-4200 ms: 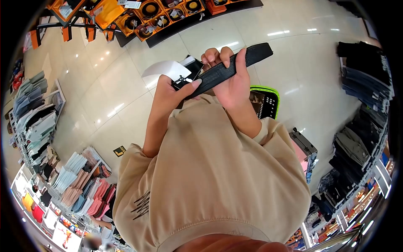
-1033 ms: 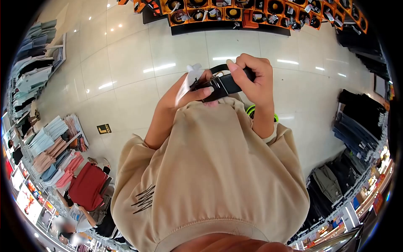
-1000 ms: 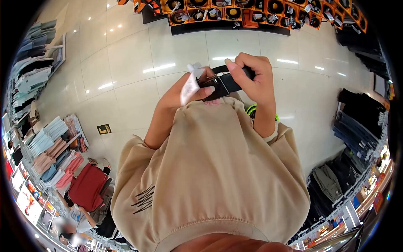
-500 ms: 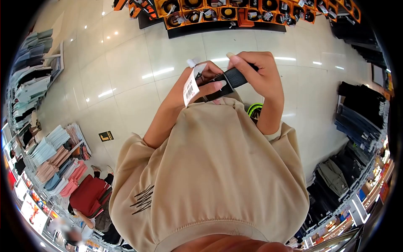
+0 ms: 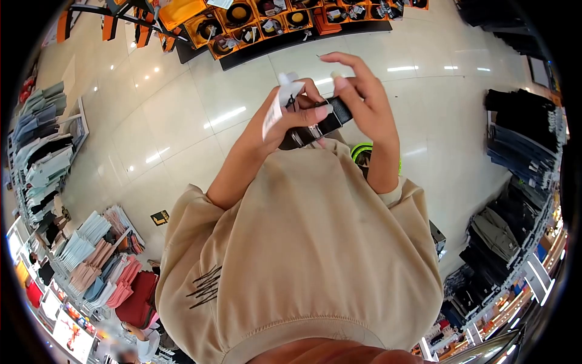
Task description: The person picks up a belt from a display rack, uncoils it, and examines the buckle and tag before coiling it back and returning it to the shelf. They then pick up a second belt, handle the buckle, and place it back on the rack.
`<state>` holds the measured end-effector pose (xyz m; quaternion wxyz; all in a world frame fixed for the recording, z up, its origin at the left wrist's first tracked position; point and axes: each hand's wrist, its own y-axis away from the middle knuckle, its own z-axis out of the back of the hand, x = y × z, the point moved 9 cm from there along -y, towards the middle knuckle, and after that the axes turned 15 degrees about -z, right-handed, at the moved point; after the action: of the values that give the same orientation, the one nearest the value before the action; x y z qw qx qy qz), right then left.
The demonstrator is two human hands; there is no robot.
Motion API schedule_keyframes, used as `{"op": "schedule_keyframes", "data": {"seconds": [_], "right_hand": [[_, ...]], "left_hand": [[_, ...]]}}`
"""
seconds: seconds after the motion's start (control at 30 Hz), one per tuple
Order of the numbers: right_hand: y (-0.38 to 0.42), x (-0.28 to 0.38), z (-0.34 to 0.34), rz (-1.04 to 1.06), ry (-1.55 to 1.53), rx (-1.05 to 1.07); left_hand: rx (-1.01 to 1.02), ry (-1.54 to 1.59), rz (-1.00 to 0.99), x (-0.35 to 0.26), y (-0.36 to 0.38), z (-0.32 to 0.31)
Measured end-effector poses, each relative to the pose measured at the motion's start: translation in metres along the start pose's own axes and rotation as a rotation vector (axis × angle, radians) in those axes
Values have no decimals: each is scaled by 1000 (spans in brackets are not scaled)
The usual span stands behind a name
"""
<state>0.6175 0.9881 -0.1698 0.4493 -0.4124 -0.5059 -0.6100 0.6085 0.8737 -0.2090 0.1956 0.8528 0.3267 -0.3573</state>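
Note:
Near my waist, my left hand (image 5: 285,121) is closed around a black leather belt (image 5: 297,138), its thumb pressed across the top near a metal buckle piece. A white price tag (image 5: 274,115) hangs over the left hand and partly covers its fingers. My right hand (image 5: 367,103) is raised just right of the belt's short end. Its index finger and thumb are apart, and nothing shows between them. Whether its lower fingers touch the belt cannot be made out.
Orange compartments with rolled belts (image 5: 239,15) stand ahead on a dark base. Clothes racks with light garments (image 5: 48,158) line the left, dark trousers (image 5: 515,151) the right. A person with a red bag (image 5: 138,300) is at lower left. Glossy tiled floor (image 5: 182,121) lies between.
My right hand has opened its pinch on the belt's end and lifted its index finger. My left hand keeps hold. The belt display has shifted left in view.

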Motion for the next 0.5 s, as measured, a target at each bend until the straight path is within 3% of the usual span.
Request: {"op": "schedule_keyframes", "data": {"seconds": [0.17,0.3,0.5], "right_hand": [[-18,-29,47,-73,-166,-101],[-20,-5,43,-27,-23,-13],[-46,-20,61,-49,-160,84]], "left_hand": [[-79,51,42,10,-29,-10],[-86,-4,22,29,-48,-12],[-69,-37,-27,17,-69,-15]]}}
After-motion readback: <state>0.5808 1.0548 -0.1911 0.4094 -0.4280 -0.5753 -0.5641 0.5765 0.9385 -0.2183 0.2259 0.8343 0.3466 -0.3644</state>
